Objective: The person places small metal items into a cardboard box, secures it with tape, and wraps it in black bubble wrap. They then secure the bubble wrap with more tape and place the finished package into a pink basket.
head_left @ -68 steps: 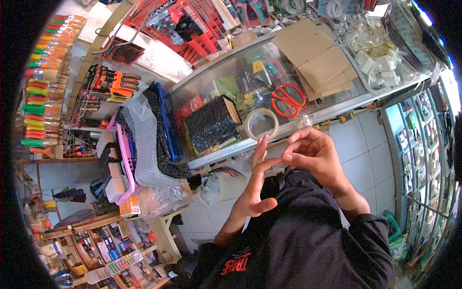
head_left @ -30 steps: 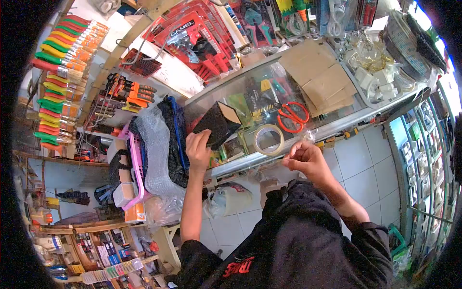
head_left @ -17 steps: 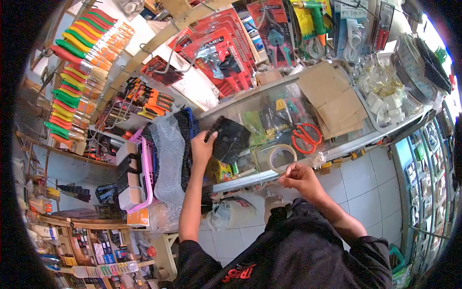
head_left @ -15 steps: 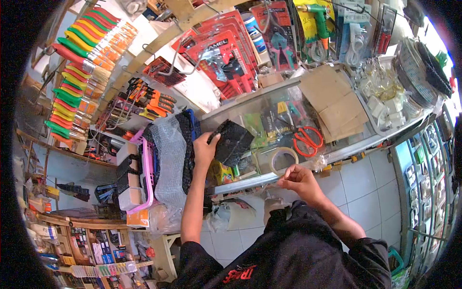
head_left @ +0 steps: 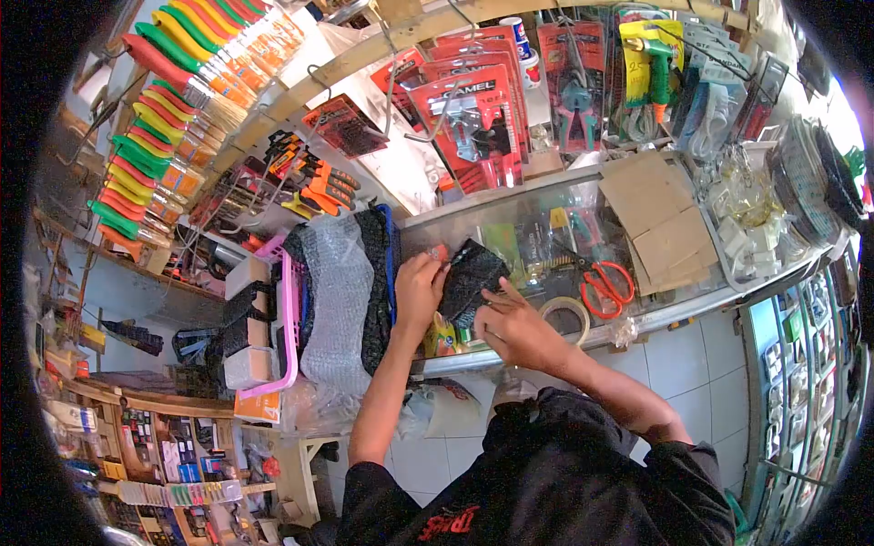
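A small package in black bubble wrap [head_left: 473, 280] lies tilted over the glass counter. My left hand [head_left: 421, 293] grips its left edge, thumb and fingers closed. At its lower right edge is my right hand [head_left: 519, 329], fingers bent in against the wrap; the fingertips are partly hidden. Just right of that hand, partly behind my wrist, rests a roll of tape [head_left: 566, 301]. Scissors with orange-red handles [head_left: 630, 289] lie beyond the roll.
Flattened cardboard [head_left: 669, 241] covers part of the glass counter [head_left: 437, 366]. To the left stand a pink basket [head_left: 289, 318] and a sheet of clear bubble wrap [head_left: 335, 300] over black wrap. Paintbrushes [head_left: 146, 164] and red tool packs [head_left: 473, 127] hang above.
My right hand has moved left from beside the tape roll to the black package. My left hand still holds the package. The camera view has shifted slightly.
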`<action>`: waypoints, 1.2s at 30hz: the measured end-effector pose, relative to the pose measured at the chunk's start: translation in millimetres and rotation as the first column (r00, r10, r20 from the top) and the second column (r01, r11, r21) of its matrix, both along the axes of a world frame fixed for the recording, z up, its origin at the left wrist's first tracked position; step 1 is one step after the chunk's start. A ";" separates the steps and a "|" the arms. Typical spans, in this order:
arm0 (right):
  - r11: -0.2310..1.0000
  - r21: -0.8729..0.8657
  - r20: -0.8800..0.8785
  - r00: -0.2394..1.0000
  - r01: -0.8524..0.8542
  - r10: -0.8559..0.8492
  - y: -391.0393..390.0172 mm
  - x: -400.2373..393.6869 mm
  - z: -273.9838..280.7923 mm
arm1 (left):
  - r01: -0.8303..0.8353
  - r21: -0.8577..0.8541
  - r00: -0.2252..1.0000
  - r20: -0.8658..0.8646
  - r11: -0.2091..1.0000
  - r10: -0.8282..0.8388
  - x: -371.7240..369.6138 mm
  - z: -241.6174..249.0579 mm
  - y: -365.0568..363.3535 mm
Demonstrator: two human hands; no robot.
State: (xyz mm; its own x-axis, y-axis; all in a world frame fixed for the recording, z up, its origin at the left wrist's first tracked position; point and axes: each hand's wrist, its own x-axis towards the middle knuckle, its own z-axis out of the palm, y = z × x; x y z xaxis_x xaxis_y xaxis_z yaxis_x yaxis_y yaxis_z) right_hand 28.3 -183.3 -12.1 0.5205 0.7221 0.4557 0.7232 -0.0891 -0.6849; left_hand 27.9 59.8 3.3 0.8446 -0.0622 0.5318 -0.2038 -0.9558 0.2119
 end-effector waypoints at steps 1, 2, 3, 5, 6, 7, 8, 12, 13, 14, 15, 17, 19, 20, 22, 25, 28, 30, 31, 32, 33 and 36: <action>0.999 -0.033 0.034 0.999 0.009 -0.007 3.2 4.2 -5.8 | 0.010 -0.018 1.000 0.003 1.000 -0.010 -0.2 -0.7 -0.2; 1.000 -0.005 -0.005 1.000 -0.012 0.012 3.5 5.7 -5.2 | 0.018 -0.036 1.000 0.005 0.999 -0.018 -0.9 -1.4 -0.5; 1.000 -0.003 0.005 1.000 -0.012 0.012 4.1 6.4 -5.5 | 0.024 -0.055 1.000 0.010 0.998 -0.024 -1.0 -1.2 -1.1; 1.000 0.000 0.015 1.000 -0.017 0.017 4.7 2.8 -8.5 | 0.050 -0.109 0.999 0.004 0.993 -0.050 -4.5 -0.1 -4.0; 1.000 0.004 -0.001 1.000 -0.024 0.024 4.6 3.4 -8.3 | 0.079 -0.131 0.997 0.010 0.988 -0.078 -4.3 1.4 -4.9; 0.999 0.009 -0.019 0.999 -0.031 0.031 3.4 3.6 -6.6 | 0.109 -0.151 0.994 0.016 0.982 -0.108 -4.6 3.7 -6.4; 0.999 0.014 -0.037 0.999 -0.036 0.036 2.3 3.7 -5.2 | 0.127 -0.134 0.992 0.004 0.983 -0.127 -5.9 7.8 -8.9; 0.999 0.041 -0.068 0.997 -0.036 0.039 2.0 7.1 -2.3 | 0.149 -0.100 0.988 -0.028 0.984 -0.153 -10.8 16.2 -14.1; 0.999 0.043 -0.070 0.997 -0.029 0.032 2.4 6.7 -1.5 | 0.137 -0.106 0.988 -0.055 0.985 -0.143 -13.7 16.3 -17.1; 0.999 0.045 -0.073 0.997 -0.023 0.026 3.2 5.9 -1.2 | 0.121 -0.113 0.988 -0.082 0.986 -0.131 -17.1 15.2 -20.8; 0.999 0.037 -0.099 0.994 -0.031 0.034 3.3 5.4 -1.8 | 0.104 -0.120 0.987 -0.109 0.987 -0.117 -20.7 12.9 -24.0; 0.998 0.022 -0.151 0.987 -0.050 0.053 2.2 5.6 -4.0 | 0.053 -0.113 0.993 -0.097 0.992 -0.064 -24.7 5.3 -27.0; 0.998 0.043 -0.237 0.970 -0.037 0.046 1.4 5.3 -3.1 | 0.013 -0.182 0.991 -0.131 0.983 -0.038 -27.4 7.2 -30.5; 0.998 0.050 -0.281 0.959 -0.029 0.042 0.7 4.6 -1.9 | 0.008 -0.193 0.991 -0.131 0.981 -0.034 -29.4 4.5 -31.6; 0.999 0.035 -0.329 0.944 0.008 0.004 0.3 5.8 2.9 | -0.005 -0.215 0.991 -0.131 0.977 -0.023 -33.8 -1.7 -34.0; 0.983 0.151 -0.526 0.851 0.109 -0.014 4.4 2.4 -4.4 | -0.001 -0.133 0.986 -0.164 0.991 -0.021 -43.3 -2.4 -39.7; 0.952 0.218 -0.725 0.689 0.215 0.010 7.8 7.6 -22.1 | -0.006 -0.076 0.980 -0.199 0.997 -0.010 -52.3 -4.5 -45.6; 0.924 0.265 -0.832 0.549 0.276 0.075 8.5 10.3 -24.9 | -0.004 -0.044 0.978 -0.211 0.999 -0.005 -56.0 -6.2 -45.8; 0.900 0.304 -0.874 0.467 0.312 0.133 8.7 12.5 -23.9 | -0.013 -0.049 0.981 -0.194 0.999 0.003 -56.3 -9.8 -45.6; 0.872 0.337 -0.904 0.381 0.355 0.194 9.5 14.8 -20.6 | -0.019 -0.053 0.984 -0.176 0.998 0.009 -55.6 -14.3 -45.9; 0.878 0.315 -0.926 0.318 0.361 0.202 10.0 16.3 -5.9 | -0.023 -0.058 0.987 -0.159 0.998 0.013 -54.9 -16.6 -46.4; 0.896 0.268 -0.960 0.176 0.353 0.218 13.6 15.3 27.6 | -0.077 -0.176 0.980 -0.197 0.981 0.041 -55.2 -7.0 -52.4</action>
